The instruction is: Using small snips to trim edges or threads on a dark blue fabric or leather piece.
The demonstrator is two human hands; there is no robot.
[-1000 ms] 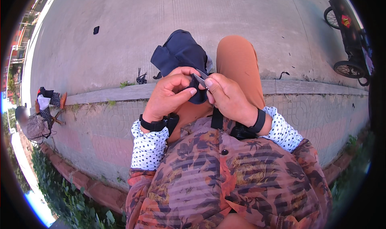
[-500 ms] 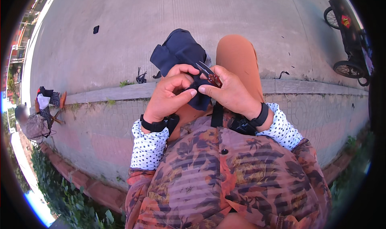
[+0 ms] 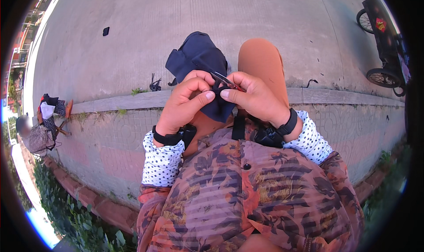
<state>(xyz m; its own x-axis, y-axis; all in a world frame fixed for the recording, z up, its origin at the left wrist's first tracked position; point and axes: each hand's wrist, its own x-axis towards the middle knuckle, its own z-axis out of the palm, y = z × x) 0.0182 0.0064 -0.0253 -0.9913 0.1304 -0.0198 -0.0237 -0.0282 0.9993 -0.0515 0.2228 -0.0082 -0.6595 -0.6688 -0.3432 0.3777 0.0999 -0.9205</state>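
Observation:
Dark navy cloth [image 3: 198, 53] drapes over my left knee, and a fold of it hangs down between my hands. My left hand [image 3: 185, 102] is closed, pinching that fold between thumb and fingers. From the right, my right hand [image 3: 260, 101] closes on small scissors [image 3: 224, 79] with red handles, its thumb also pressing on the cloth. The scissors' blades point up and to the left, toward the left fingers. Their handles are mostly hidden by my right fingers, and whether the blades touch the cloth I cannot tell.
My right knee [image 3: 260, 57] in orange-brown trousers is beside the cloth. Beyond a stone kerb [image 3: 119, 103] a small dark object [image 3: 106, 31] lies on the concrete road. A person [image 3: 39, 132] sits at the far left. A black three-wheeled cart [image 3: 383, 44] stands at right.
The scissors have turned in my right hand, so their red handles are now mostly covered. My left fingertips have shifted slightly on the cloth fold; the cloth over the knee stays put.

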